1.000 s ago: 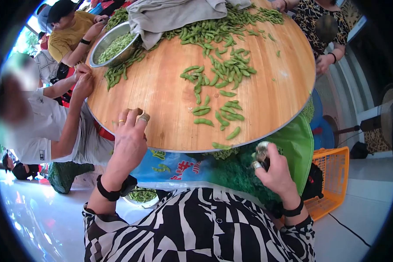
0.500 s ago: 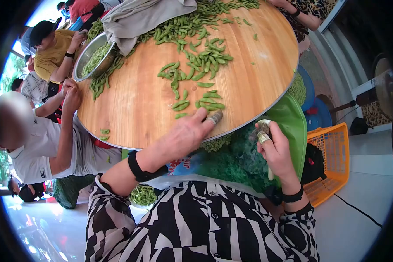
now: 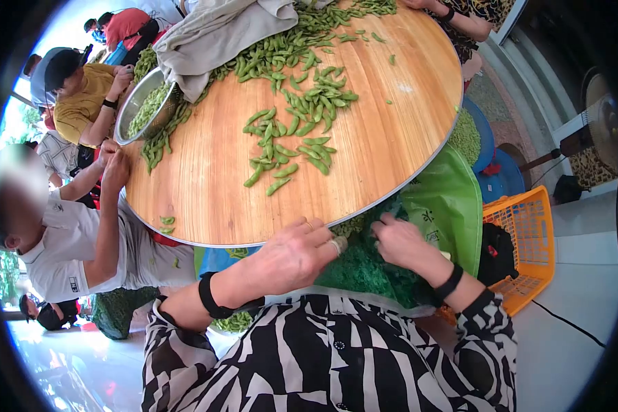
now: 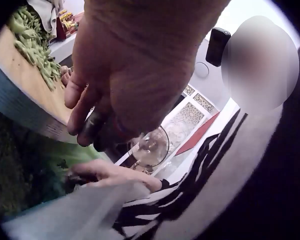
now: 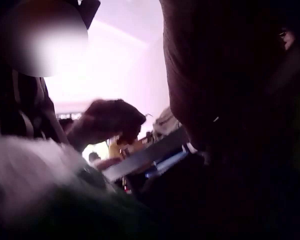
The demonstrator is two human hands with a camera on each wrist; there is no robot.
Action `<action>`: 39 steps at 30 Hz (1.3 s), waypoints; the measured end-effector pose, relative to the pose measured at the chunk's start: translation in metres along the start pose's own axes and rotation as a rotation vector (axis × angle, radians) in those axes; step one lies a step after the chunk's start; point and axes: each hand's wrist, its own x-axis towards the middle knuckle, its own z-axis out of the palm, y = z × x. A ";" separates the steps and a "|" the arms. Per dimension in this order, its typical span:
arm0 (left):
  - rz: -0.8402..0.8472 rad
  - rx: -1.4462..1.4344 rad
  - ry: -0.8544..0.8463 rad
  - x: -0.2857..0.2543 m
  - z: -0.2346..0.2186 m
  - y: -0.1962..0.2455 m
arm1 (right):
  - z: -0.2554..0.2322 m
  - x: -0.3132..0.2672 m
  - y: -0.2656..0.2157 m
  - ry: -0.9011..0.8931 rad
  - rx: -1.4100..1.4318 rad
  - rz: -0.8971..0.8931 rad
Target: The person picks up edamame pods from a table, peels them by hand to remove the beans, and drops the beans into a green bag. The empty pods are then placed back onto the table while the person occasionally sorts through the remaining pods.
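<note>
My left hand (image 3: 299,250) is at the near edge of the round wooden table (image 3: 199,172), fingers bent downward, with a cover on one finger. In the left wrist view those bent fingers (image 4: 92,122) hang over the lap, and I cannot tell whether a pod is inside them. My right hand (image 3: 402,240) is low over the green plastic sheet (image 3: 453,206) across the lap, its fingertips bent down and partly hidden. Green soybean pods (image 3: 316,106) lie scattered on the table beyond both hands. Shelled beans (image 3: 350,225) show just below the table edge.
A metal colander (image 3: 165,113) of shelled beans and a grey cloth (image 3: 220,41) stand at the far left. A person in a white shirt (image 3: 75,240) sits at the left. Blue basins (image 3: 498,182) and an orange crate (image 3: 529,233) are on the right.
My left hand went right onto the near pods, then drew back to the table edge; the near pods lie differently. My right hand moved left and turned downward over the green sheet.
</note>
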 end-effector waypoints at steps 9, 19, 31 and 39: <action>-0.186 -0.087 0.138 -0.045 -0.007 -0.014 | 0.034 0.070 0.000 -0.454 -0.179 -0.023; -0.361 -0.224 0.388 -0.071 -0.022 -0.024 | 0.000 0.043 -0.007 -0.310 -0.127 -0.047; -0.487 -0.181 0.455 -0.072 -0.021 -0.031 | -0.107 0.022 -0.095 0.039 0.455 -0.360; -0.446 -0.028 0.407 -0.049 -0.027 -0.033 | -0.108 0.023 -0.081 0.122 0.804 -0.121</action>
